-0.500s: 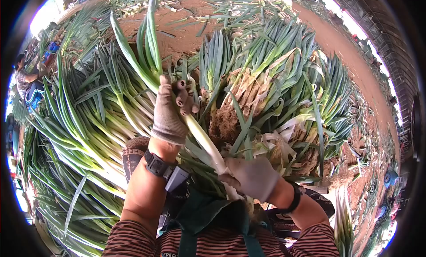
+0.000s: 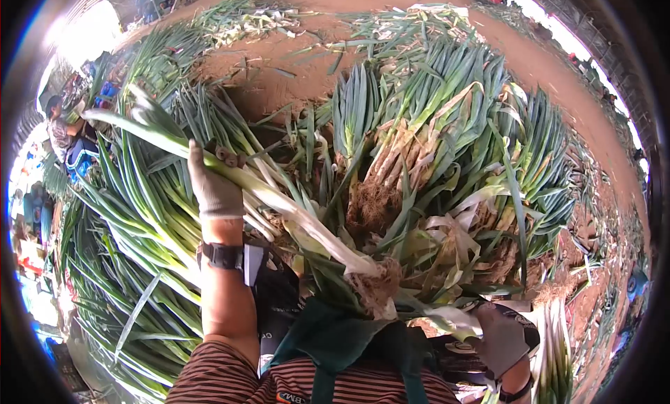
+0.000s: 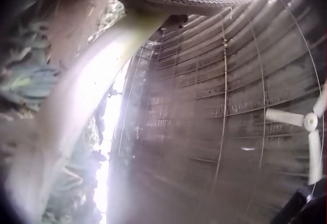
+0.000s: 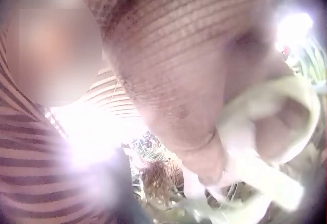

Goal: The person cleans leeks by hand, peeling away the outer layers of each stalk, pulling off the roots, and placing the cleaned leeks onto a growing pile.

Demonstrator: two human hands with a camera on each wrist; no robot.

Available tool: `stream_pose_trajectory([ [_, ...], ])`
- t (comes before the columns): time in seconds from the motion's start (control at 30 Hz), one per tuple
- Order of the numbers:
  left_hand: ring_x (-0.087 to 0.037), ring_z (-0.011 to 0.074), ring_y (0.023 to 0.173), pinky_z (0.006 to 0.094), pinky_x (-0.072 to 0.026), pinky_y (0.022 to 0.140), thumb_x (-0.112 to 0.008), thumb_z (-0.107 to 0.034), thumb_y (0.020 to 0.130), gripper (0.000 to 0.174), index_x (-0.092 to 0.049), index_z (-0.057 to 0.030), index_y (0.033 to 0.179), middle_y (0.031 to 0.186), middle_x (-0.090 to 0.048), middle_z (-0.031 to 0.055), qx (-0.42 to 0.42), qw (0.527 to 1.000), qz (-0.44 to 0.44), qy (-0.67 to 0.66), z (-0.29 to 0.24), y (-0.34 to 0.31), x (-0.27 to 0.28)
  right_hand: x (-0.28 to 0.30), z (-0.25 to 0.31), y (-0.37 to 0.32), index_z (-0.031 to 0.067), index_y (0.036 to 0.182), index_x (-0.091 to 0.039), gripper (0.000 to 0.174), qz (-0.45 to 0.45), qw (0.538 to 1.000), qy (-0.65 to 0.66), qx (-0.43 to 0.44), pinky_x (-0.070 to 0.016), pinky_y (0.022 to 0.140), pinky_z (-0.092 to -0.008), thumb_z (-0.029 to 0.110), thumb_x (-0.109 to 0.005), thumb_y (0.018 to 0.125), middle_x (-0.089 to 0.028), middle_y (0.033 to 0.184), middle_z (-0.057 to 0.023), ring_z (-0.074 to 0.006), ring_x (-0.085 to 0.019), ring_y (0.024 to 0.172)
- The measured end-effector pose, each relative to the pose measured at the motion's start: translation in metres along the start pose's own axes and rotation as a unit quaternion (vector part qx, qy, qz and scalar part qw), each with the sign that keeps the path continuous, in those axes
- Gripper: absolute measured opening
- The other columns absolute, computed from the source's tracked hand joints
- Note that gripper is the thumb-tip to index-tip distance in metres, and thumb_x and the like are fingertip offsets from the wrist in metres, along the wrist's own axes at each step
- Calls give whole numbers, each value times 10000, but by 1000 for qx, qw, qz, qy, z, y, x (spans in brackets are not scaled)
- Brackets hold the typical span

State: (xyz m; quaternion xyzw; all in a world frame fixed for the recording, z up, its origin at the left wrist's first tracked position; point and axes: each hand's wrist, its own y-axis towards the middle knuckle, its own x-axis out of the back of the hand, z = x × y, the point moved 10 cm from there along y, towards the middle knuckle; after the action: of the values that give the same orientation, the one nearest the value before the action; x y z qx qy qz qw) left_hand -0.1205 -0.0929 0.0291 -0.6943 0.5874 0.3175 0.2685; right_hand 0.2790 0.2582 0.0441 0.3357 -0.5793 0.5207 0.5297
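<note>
Nearest, at the bottom right of the frame, is the right hand [image 2: 499, 341] in a glove. Its fingers are bent and pinch a pale, floppy peel [image 2: 453, 321]. A moment ago this hand was on the white end of the big green onion [image 2: 300, 219]; now it is well apart from it. It looks like one outer layer has just come off, so the peeling seems partly done.

The onion slants across the middle, with its hairy roots [image 2: 377, 285] now bare of any hand. The left hand [image 2: 215, 187], left of the middle, has its fingers curled round the green part. The onion's top now leans more to the left.

Past that, an onion pile [image 2: 139, 215] fills the left side, and rooty onions [image 2: 447, 90] lie upper right. Far off, a person [image 2: 66, 135] is at the upper left.
</note>
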Motion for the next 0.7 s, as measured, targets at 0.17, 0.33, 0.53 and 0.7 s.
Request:
stream_pose_trajectory([
  [0.17,-566,240,877,465,-467,963,-411,-149,994,227,-499,16,1123,925,-556,111,-9,993,117,18,-1,-43,-42,83,76,56,46,1093,-611,467,-220,960,123,124,-535,650,-386,234,-810,714,-654,962,-127,-304,-662,766],
  [0.33,-616,276,1009,487,-480,993,-500,-64,968,210,-474,13,1162,1028,-590,114,7,982,187,-1,-16,-83,-66,93,164,114,74,1047,-655,447,-342,888,205,231,-533,752,-407,199,-845,663,-671,955,-92,-288,-663,861],
  [0.53,-616,312,1114,523,-441,1065,-605,-64,925,312,-485,29,1198,1063,-617,99,25,986,168,-9,-28,-94,-41,68,196,149,78,984,-681,370,-339,888,190,246,-494,721,-416,172,-816,653,-644,888,-54,-287,-615,834],
  [0.7,-640,310,1061,499,-482,1023,-632,-80,912,333,-487,29,1191,1035,-620,86,38,991,129,31,-17,-89,-8,49,205,148,84,875,-666,240,-354,887,142,260,-475,692,-411,155,-790,682,-603,821,-43,-270,-594,775],
])
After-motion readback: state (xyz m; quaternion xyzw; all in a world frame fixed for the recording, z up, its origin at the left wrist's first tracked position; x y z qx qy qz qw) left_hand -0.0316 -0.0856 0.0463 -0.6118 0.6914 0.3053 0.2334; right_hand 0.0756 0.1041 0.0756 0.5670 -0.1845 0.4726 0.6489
